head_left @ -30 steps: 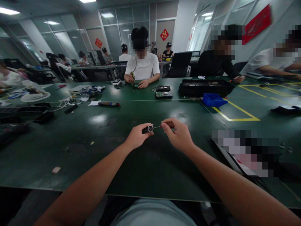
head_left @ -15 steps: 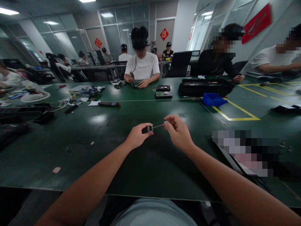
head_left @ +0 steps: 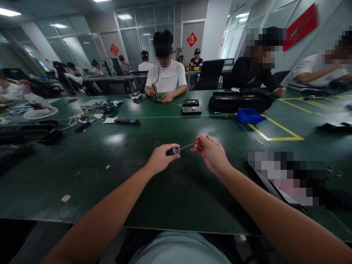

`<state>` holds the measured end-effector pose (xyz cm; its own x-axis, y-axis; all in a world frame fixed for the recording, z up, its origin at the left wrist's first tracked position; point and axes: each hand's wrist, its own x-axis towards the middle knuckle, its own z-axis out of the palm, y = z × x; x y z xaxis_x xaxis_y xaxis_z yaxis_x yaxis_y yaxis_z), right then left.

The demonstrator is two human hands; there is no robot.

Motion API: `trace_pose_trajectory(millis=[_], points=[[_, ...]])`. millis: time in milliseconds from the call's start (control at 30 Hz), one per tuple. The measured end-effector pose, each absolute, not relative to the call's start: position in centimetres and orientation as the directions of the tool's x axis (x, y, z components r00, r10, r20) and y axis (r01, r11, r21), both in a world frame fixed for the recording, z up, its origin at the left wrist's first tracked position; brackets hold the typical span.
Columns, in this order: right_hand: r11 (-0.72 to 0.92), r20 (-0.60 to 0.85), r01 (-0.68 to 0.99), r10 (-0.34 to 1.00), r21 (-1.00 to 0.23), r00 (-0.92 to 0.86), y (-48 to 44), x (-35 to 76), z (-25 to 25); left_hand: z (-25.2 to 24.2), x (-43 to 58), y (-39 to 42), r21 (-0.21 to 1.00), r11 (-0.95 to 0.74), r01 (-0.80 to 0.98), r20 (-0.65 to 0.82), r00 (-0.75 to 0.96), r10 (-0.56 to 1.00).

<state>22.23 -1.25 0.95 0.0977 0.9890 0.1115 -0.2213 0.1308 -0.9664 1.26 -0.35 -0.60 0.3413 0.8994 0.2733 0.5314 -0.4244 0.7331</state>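
Observation:
Over the green table, my left hand (head_left: 160, 158) is closed around a dark cylindrical piece (head_left: 172, 151), with its round, silver-rimmed end turned toward my right side. My right hand (head_left: 211, 152) is closed on the red handle of a thin screwdriver (head_left: 187, 146). The metal shaft slants down to the left and its tip meets the rim or opening of the cylinder; whether it goes inside I cannot tell. What lies within the cylinder's end is too small to make out.
A blue scoop-like tray (head_left: 249, 116) and a long black casing (head_left: 240, 102) lie at the far right. Circuit boards (head_left: 191, 110) sit near a person working opposite. A dark tool-like part (head_left: 127, 121) and white cables (head_left: 75, 120) are to the left. A blurred-out item (head_left: 283, 179) lies at right.
My right hand has shifted slightly to the right and its fingers have turned on the handle. The screwdriver shaft now slants more steeply. The left hand is almost unmoved.

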Motion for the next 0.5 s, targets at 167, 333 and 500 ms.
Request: trace_pose_trajectory(millis=[167, 333, 500], points=[[0.304, 0.303, 0.016, 0.944, -0.953, 0.128, -2.0, 21.9, 1.5, -0.5, 1.3, -0.5, 0.723, -0.439, 0.534, 0.284, 0.349, 0.893], [0.386, 0.413, 0.231, 0.907, -0.893, 0.083, -2.8, 21.8, 2.0, -0.6, 1.2, -0.5, 0.715, -0.446, 0.538, 0.290, 0.351, 0.890], [0.426, 0.449, 0.267, 0.893, -0.864, 0.029, -3.0, 21.9, 2.1, -0.5, 1.2, -0.4, 0.714, -0.441, 0.545, 0.289, 0.344, 0.893]])
